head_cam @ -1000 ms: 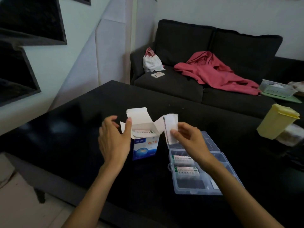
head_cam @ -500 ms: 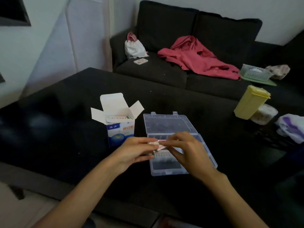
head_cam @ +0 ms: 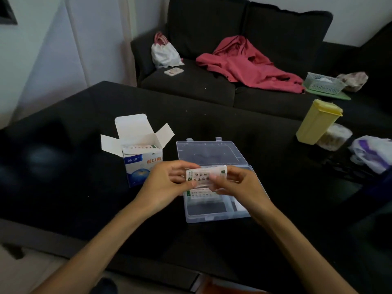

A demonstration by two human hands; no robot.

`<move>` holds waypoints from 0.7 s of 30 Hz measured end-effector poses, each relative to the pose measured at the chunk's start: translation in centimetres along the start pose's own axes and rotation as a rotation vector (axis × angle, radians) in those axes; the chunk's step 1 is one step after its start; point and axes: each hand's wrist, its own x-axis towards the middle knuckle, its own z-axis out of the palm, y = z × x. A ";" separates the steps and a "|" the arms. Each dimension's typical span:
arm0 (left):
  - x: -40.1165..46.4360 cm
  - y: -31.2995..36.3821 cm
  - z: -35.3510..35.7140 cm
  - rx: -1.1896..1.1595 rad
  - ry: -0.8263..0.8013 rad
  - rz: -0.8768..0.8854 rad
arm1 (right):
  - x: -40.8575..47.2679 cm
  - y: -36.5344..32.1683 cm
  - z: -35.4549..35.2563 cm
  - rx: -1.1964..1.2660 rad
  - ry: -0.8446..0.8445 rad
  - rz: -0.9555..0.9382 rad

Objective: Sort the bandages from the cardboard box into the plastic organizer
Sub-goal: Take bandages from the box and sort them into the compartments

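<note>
Behind everything sits a dark sofa (head_cam: 191, 81) with a red garment (head_cam: 250, 64) thrown over the seat, a white drawstring bag (head_cam: 164, 53) in the left corner and a phone (head_cam: 174, 71) lying in front of it. Closer in, the black table (head_cam: 74, 187) fills most of the view. On its right side a yellow lidded container (head_cam: 318, 122) stands upright, touching a round clear tub (head_cam: 335, 136). Near the middle there's the clear plastic organizer (head_cam: 212, 215), lid (head_cam: 210, 151) flipped open and lying flat behind it, with a bandage pack (head_cam: 200, 193) already sitting in a compartment. Just to its left stands the cardboard box (head_cam: 142, 166), flaps up, more bandages showing at the top. Right above the organizer, both hands share one bandage stack (head_cam: 204, 176): the left hand (head_cam: 167, 183) pinches its left end with thumb and curled fingers, and the right hand (head_cam: 237, 185) grips the right end the same way, so it's held flat between them, printed side up.
</note>
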 end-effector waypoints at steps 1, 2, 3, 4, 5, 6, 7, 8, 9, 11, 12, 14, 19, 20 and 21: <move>0.0 -0.1 0.0 0.007 0.016 0.032 | 0.1 0.3 -0.2 -0.033 -0.004 -0.063; 0.0 -0.1 0.1 0.013 0.024 0.052 | 0.1 0.5 -0.6 -0.060 -0.012 -0.120; 0.1 -0.1 0.0 0.025 0.029 0.066 | 0.1 0.6 -0.9 -0.091 -0.021 -0.175; 0.0 -0.2 0.0 0.042 0.032 0.077 | 0.0 0.7 -1.2 -0.128 -0.033 -0.221; 0.0 -0.2 0.0 0.066 0.039 0.087 | 0.0 0.8 -1.4 -0.167 -0.041 -0.262; -0.1 -0.2 0.0 0.096 0.054 0.100 | -0.1 0.9 -1.6 -0.212 -0.040 -0.298; -0.2 -0.3 0.0 0.131 0.071 0.123 | -0.1 0.9 -1.8 -0.258 -0.026 -0.340; -0.2 -0.3 0.0 0.167 0.080 0.155 | -0.1 0.9 -1.8 -0.305 -0.004 -0.379; -0.3 -0.4 -0.1 0.200 0.083 0.188 | -0.1 1.0 -1.8 -0.350 0.021 -0.408; -0.5 -0.4 -0.2 0.246 0.085 0.219 | 0.0 0.9 -1.8 -0.433 0.056 -0.451; -0.6 -0.4 -0.2 0.246 0.080 0.218 | -0.1 0.9 -1.7 -0.458 0.058 -0.466; -0.6 -0.3 -0.3 0.185 0.060 0.177 | 0.0 1.0 -1.7 -0.465 0.046 -0.449; -0.6 0.0 -0.2 -0.037 -0.078 -0.054 | -0.2 0.8 -1.8 -0.383 -0.045 -0.301; -0.6 0.1 -0.3 -0.051 -0.098 -0.079 | -0.3 0.6 -1.9 -0.332 -0.058 -0.280; -0.6 0.2 -0.3 -0.063 -0.114 -0.094 | -0.3 0.5 -1.9 -0.284 -0.064 -0.255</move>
